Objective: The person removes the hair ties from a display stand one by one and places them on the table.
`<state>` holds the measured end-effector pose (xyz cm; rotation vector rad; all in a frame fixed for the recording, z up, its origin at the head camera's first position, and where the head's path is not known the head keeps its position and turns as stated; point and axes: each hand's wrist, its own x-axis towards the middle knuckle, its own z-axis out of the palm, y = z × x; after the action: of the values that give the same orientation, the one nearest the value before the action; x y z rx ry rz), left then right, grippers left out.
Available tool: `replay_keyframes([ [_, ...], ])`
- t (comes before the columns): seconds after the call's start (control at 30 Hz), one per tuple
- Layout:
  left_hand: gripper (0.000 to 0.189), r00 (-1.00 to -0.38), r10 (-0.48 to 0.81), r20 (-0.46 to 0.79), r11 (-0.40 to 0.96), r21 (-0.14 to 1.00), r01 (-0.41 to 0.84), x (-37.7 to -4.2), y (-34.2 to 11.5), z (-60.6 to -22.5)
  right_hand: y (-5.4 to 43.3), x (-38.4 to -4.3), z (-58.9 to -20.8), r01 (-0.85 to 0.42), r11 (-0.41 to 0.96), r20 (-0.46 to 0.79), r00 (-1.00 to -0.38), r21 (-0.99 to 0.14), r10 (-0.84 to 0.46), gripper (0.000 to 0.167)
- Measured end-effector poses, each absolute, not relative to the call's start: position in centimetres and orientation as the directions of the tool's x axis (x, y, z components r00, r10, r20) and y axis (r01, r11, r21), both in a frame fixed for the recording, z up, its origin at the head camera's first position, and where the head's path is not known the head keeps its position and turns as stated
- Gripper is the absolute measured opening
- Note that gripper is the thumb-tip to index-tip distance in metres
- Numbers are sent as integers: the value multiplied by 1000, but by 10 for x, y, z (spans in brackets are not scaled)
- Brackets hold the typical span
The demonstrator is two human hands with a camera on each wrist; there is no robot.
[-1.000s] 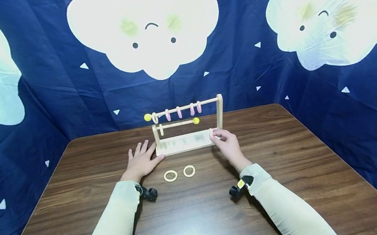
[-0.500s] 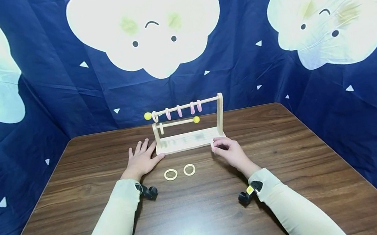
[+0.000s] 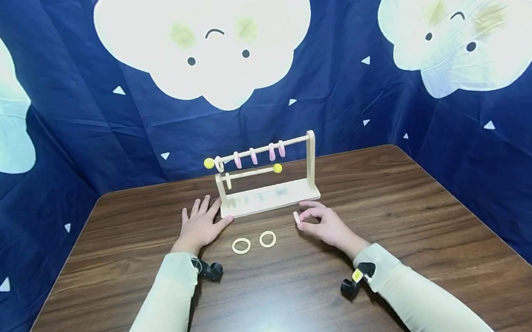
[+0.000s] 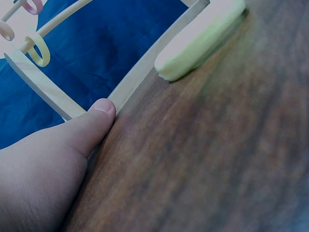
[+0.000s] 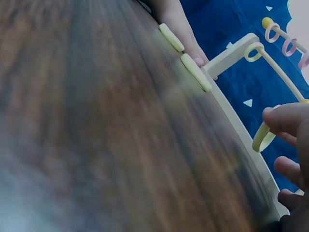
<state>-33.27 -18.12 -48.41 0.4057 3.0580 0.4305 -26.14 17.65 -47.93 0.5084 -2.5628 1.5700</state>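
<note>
A wooden ring rack (image 3: 272,199) stands at the back of the table, with an upper and a lower rod, each ending in a yellow ball. Several pink rings hang on the upper rod, and one pale yellow ring (image 5: 253,51) hangs on the lower rod near its post. My left hand (image 3: 199,233) lies with fingers spread at the base's left end, thumb touching the base. Between thumb and fingertips my right hand (image 3: 325,226) pinches a pale yellow ring (image 5: 259,140), held upright in front of the base's right part.
Two pale yellow rings lie flat in front of the rack, a left ring (image 3: 234,247) and a right ring (image 3: 261,240). A dark blue cloth (image 3: 349,117) with white clouds hangs behind and beside the brown wooden table (image 3: 282,297).
My right hand has moved from the base's right end toward the front, carrying the ring off the base. My left hand stays in place.
</note>
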Motion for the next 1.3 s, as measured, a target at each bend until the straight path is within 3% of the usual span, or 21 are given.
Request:
replay_keyframes([
  [0.5, 86, -966, 260, 8, 930, 269, 252, -334, -181, -485, 170, -252, -482, -425, 612, 272, -904, -667, -330, 10],
  [0.8, 89, -966, 258, -3, 931, 267, 248, -334, -182, -484, 161, -248, -484, -462, 655, 291, -887, -598, -360, 8],
  [1.3, 89, -966, 260, 7, 933, 257, 253, -333, -182, -483, 160, -247, -485, -464, 662, 289, -885, -589, -364, 8],
])
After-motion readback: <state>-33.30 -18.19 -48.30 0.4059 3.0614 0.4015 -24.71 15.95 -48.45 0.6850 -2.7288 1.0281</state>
